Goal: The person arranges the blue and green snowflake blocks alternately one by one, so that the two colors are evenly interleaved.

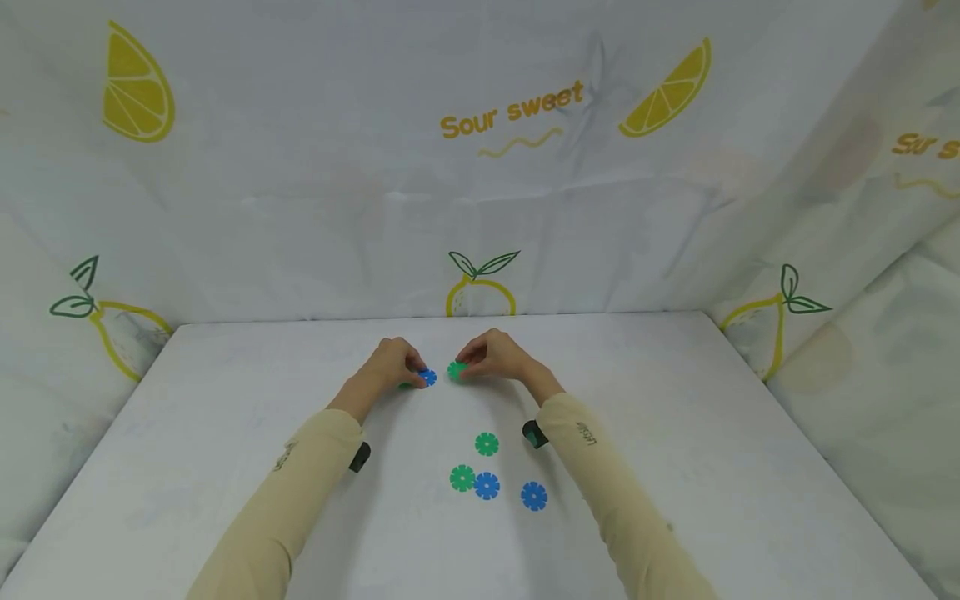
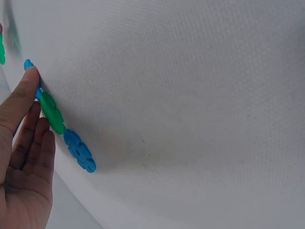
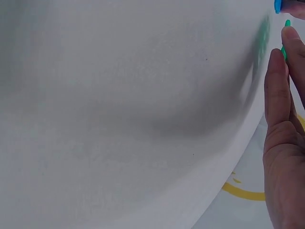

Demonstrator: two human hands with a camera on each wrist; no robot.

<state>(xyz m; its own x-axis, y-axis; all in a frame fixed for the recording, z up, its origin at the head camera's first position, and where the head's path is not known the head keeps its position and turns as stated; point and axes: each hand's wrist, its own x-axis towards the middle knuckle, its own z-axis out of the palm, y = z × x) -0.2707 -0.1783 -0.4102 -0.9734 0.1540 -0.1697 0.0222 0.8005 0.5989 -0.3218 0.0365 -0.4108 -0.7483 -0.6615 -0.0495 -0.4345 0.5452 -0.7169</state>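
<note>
Toward the far side of the table, my left hand (image 1: 392, 364) pinches a blue notched disc (image 1: 428, 377) between thumb and fingers. In the left wrist view that disc is the end of a joined row, with a green notched disc (image 2: 51, 113) in the middle and another blue disc (image 2: 79, 150) at the other end. Just to the right, my right hand (image 1: 501, 354) holds a single green notched disc (image 1: 454, 372) by its edge. A small gap separates it from the blue disc in the left hand. Fingers partly cover both pinched discs.
Nearer me on the white table (image 1: 637, 467) lie a green disc (image 1: 487, 443), a second green disc (image 1: 462, 477) right beside a blue one (image 1: 487, 486), and another blue disc (image 1: 534, 496). A lemon-print curtain (image 1: 315, 183) stands behind the table and along its sides.
</note>
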